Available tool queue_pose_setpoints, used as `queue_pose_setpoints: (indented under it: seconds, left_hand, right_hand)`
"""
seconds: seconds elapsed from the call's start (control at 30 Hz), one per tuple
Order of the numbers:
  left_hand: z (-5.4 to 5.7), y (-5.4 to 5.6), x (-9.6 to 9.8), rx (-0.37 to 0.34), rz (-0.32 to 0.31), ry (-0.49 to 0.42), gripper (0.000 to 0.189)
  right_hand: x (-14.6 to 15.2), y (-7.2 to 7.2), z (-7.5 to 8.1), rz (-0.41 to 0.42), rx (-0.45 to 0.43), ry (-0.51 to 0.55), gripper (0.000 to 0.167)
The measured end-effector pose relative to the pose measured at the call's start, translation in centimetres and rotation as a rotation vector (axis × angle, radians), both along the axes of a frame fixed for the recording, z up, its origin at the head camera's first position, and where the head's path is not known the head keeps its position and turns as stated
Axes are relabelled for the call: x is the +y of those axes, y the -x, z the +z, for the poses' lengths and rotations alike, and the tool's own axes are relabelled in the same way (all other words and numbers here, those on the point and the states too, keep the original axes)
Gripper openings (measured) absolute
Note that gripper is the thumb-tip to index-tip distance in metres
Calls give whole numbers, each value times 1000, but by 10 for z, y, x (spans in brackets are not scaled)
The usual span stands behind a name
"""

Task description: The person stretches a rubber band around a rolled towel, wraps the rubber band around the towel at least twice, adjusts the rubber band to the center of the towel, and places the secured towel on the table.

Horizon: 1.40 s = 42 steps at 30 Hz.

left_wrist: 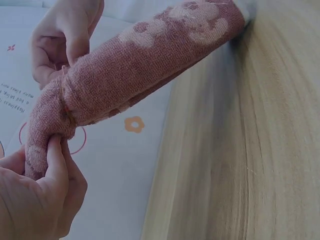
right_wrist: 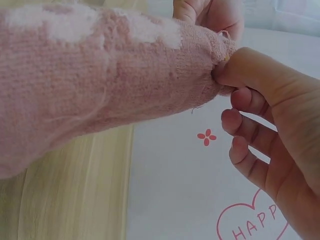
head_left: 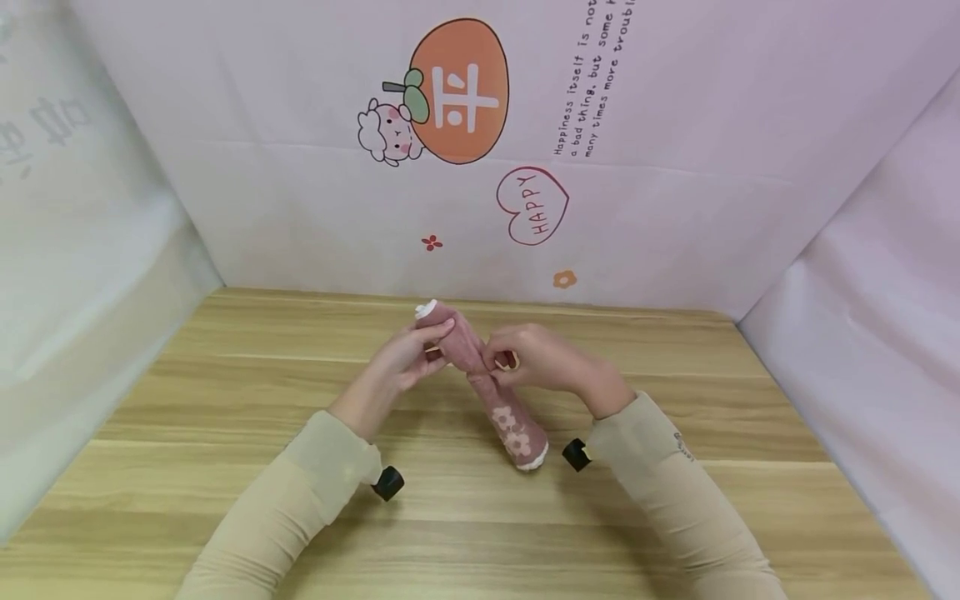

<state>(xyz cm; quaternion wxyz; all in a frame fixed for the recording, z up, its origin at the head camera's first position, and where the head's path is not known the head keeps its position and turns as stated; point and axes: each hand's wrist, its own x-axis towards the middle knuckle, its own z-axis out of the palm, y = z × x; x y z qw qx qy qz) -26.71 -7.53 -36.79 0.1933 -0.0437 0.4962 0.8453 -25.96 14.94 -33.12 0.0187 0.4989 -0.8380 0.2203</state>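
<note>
A rolled pink towel point(head_left: 504, 410) with pale flower patches and white ends slants over the table, cinched narrow at its middle. My left hand point(head_left: 401, 357) grips the far half, thumb on top and fingers beneath. At the cinched waist, my right hand point(head_left: 542, 357) pinches with thumb and forefinger. A thin band point(left_wrist: 65, 102) circles this waist in the left wrist view. In the right wrist view, the thumb of my right hand point(right_wrist: 285, 105) presses into the gathered cloth, its other fingers loosely bent below.
The wooden table point(head_left: 262, 517) is enclosed by white printed cloth walls point(head_left: 300, 217) at the back and both sides. A black wrist camera point(head_left: 388, 483) sits under the left cuff, and another black camera point(head_left: 576, 455) by the right cuff.
</note>
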Motion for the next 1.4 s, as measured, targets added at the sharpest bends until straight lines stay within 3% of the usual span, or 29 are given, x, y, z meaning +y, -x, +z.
queue_pose_setpoints:
  seconds: [0.17, 0.37, 0.5, 0.7, 0.97, 1.17, 1.4]
  left_hand:
    - [3, 1, 0, -17, 7, -47, 10]
    - [4, 0, -2, -27, 10, -69, 8]
    - [2, 0, -5, -30, 4, -112, 4]
    - [2, 0, -10, -57, 18, -197, 2]
    - [2, -5, -12, -56, 19, -260, 4]
    - [0, -10, -11, -20, 20, -294, 11]
    - [-5, -11, -11, -4, 46, -277, 15]
  right_hand:
    - [3, 0, 1, -17, 2, 33, 16]
    - [6, -4, -3, -68, -63, 78, 14]
    - [9, -6, -9, -110, -187, 168, 19]
    - [13, -8, -16, -191, -401, 247, 44]
    - [15, -8, -26, -186, -567, 264, 44]
    - [11, -8, -29, -198, -566, 289, 42]
    - [10, -5, -31, -279, -469, 316, 23]
